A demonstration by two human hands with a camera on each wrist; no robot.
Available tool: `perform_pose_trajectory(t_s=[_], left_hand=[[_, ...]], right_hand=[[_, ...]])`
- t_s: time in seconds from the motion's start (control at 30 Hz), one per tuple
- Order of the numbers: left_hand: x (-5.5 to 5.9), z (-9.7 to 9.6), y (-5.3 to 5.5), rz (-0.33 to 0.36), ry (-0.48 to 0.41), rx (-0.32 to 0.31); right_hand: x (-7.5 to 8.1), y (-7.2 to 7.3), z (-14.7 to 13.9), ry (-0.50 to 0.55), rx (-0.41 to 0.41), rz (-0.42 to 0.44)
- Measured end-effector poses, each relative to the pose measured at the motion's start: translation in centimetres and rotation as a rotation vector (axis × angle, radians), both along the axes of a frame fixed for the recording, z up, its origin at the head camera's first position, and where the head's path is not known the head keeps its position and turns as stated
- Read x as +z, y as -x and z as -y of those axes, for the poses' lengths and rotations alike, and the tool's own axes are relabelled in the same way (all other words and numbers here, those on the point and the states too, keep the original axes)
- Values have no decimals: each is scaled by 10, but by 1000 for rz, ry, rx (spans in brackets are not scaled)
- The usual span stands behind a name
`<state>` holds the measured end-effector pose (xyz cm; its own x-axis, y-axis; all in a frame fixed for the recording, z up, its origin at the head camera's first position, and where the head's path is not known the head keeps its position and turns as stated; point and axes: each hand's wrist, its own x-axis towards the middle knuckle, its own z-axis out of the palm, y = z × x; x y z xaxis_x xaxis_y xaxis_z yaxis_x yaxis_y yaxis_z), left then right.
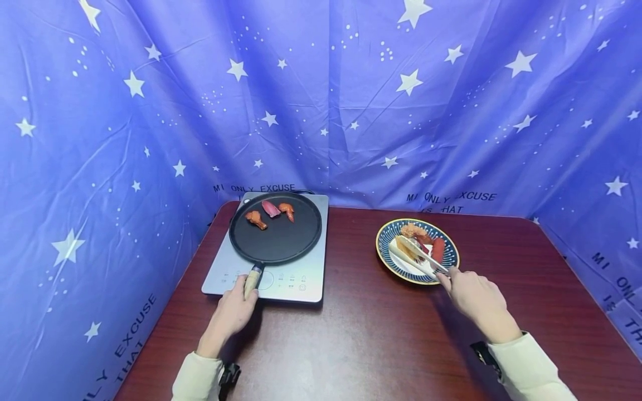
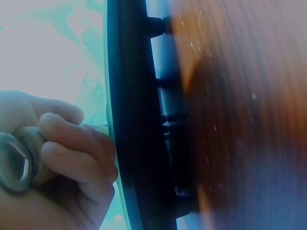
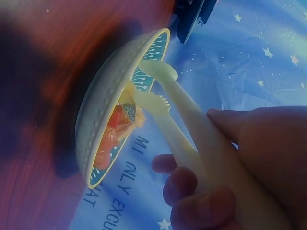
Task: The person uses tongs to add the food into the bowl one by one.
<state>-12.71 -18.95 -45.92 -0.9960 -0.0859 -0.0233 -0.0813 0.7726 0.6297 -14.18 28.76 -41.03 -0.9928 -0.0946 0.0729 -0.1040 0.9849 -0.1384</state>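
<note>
My left hand [image 1: 234,309] grips the pale handle [image 1: 253,280] of a round black frying pan [image 1: 281,239]. A drumstick [image 1: 256,220], a pink slice of meat [image 1: 271,209] and a chicken wing [image 1: 287,210] lie toward the pan's far side. In the left wrist view, fingers [image 2: 72,163] curl round the handle, which ends in a hanging ring [image 2: 14,163]. My right hand [image 1: 476,295] holds white tongs [image 1: 432,269], their tips parted over a patterned plate [image 1: 383,253]. A yellowish-tan food piece [image 1: 405,249] lies at the tips, beside a red sausage [image 1: 438,250] and a breaded piece [image 1: 414,230].
Under the pan is a silver induction cooktop [image 1: 313,281] with touch controls along its front. Both cooktop and plate stand on a dark red wooden table [image 1: 371,334]. Blue star-printed curtains [image 1: 321,100] hang behind the table and at both sides.
</note>
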Motion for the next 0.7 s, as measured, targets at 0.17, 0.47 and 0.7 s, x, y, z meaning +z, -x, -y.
perform_pose_trajectory(t_s=[0.17, 0.47, 0.7], left_hand=[[0, 0, 0, -2, 2, 0], [1, 0, 0, 2, -1, -1], [2, 0, -1, -11, -1, -2]], right_hand=[[2, -2, -3, -3, 9, -23], [-1, -6, -12, 9, -24, -76], [0, -14, -12, 16, -53, -92]])
